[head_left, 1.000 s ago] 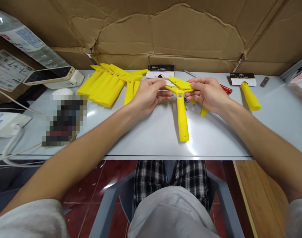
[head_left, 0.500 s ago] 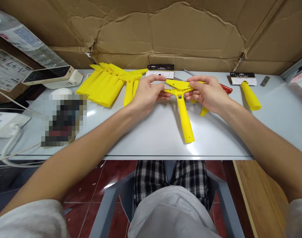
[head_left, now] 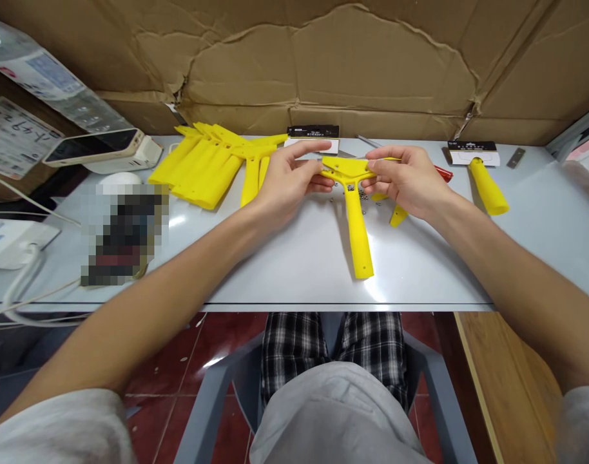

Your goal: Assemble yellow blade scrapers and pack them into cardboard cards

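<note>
A yellow plastic T-shaped scraper handle (head_left: 358,232) is held above the table, its grip pointing down towards me. My left hand (head_left: 289,180) pinches the left end of its head between thumb and fingers, with the index finger stretched out above. On the right, my right hand (head_left: 405,177) grips the other end together with a flat yellow cover plate (head_left: 345,167) that lies along the head. Small screws (head_left: 363,194) are scattered on the table behind the grip. Under my right hand lies another yellow plate (head_left: 397,216), partly hidden, and a red-handled tool (head_left: 443,173) shows beyond it.
Several yellow scraper handles (head_left: 202,171) are piled at the back left. A packaged scraper (head_left: 488,183) lies at the right beside a small metal blade (head_left: 515,158). A black-and-white package (head_left: 314,133) lies behind my hands. Phone, cables and power strip (head_left: 14,241) occupy the left side.
The cover plate has shifted slightly left and sits closer along the head. The grip's lower end has swung a little to the left, and my left index finger has straightened.
</note>
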Available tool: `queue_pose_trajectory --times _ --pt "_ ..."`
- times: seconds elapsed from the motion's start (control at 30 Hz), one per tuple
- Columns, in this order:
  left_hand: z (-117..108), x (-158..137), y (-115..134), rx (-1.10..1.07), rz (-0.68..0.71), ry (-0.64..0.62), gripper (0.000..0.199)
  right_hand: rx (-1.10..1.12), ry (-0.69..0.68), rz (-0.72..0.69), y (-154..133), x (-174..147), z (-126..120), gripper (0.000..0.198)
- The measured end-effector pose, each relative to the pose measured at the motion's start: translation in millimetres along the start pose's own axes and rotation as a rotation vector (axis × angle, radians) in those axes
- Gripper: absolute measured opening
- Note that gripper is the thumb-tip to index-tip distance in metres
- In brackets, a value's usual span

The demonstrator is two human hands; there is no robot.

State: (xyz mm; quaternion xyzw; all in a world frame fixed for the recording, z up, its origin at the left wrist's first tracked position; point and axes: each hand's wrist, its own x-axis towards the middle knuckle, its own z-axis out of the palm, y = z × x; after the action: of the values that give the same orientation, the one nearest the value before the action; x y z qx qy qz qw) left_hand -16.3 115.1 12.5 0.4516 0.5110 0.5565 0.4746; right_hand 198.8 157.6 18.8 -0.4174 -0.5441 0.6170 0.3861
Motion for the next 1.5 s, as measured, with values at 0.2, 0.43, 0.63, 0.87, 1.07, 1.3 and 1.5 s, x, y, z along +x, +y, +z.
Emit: queue_pose_trajectory --times 0.2,0.43,0.63,0.87,1.07,1.3,1.5 --pt "-0.3 3.6 -2.8 0.049 0.037 -0.018 0.017 0.005 0.0 0.002 0.7 1.0 -1.4 0.026" --pt "-3.8 9.0 -9.7 0.083 0.094 -0.02 0.009 0.003 -0.01 0.014 3.3 2.9 -0.2 0.023" --pt "-6.8 9.0 -12.3 0.148 0.127 -0.028 0.015 -0.018 -0.018 0.023 2.8 2.2 1.2 0.024" --pt "-6.5 7.7 -7.0 0.143 0.112 -0.065 0.003 -0.007 0.0 0.037 0.9 1.3 2.9 0.019" --pt "-11.1 6.2 0.1 0.088 0.074 -0.173 0.007 -0.003 0.007 0.033 1.0 1.6 3.2 0.019" --pt "-10.7 3.9 6.2 0.092 0.053 -0.147 0.011 0.018 0.006 0.027 3.1 3.2 1.4 0.018" --pt "-12.1 4.2 2.9 0.128 0.04 -0.149 0.017 0.012 0.021 0.04 0.2 1.2 3.9 0.015"
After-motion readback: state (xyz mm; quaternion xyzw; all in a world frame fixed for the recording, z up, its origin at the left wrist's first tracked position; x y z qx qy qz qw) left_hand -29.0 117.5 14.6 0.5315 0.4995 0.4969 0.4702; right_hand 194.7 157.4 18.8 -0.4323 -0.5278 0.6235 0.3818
